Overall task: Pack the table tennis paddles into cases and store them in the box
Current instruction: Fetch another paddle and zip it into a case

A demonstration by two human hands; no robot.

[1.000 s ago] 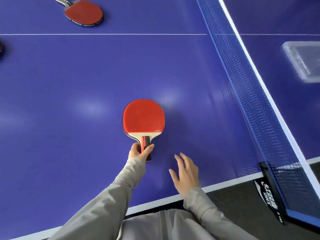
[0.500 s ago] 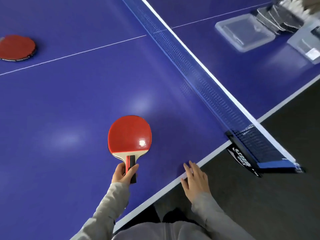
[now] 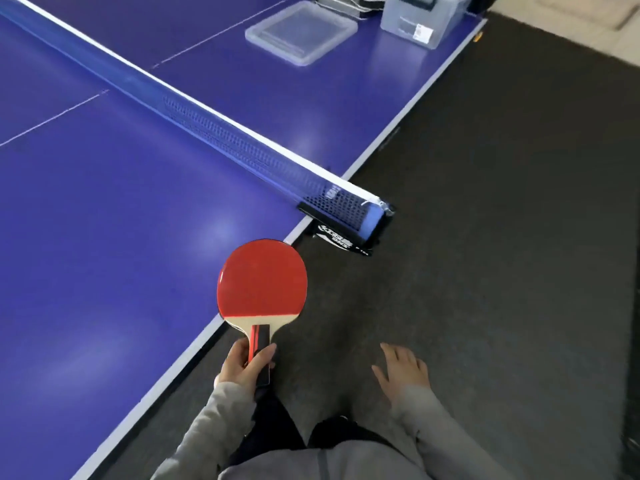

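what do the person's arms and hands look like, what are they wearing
Both arms are covered by long light grey sleeves of soft fabric that end at the wrists, on the left and the right. The left hand and right hand are bare: no gloves, rings or watch visible.

Games room, table [image 3: 104,237] (blue), net [image 3: 221,136]

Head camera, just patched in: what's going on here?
A person's left hand grips a red paddle by its handle, holding it over the near edge of the blue table, close to the net clamp. The right hand hangs open and holds nothing. Across the net, a clear lid and a clear storage box sit at the far corner. The paddle is not yet in a case.
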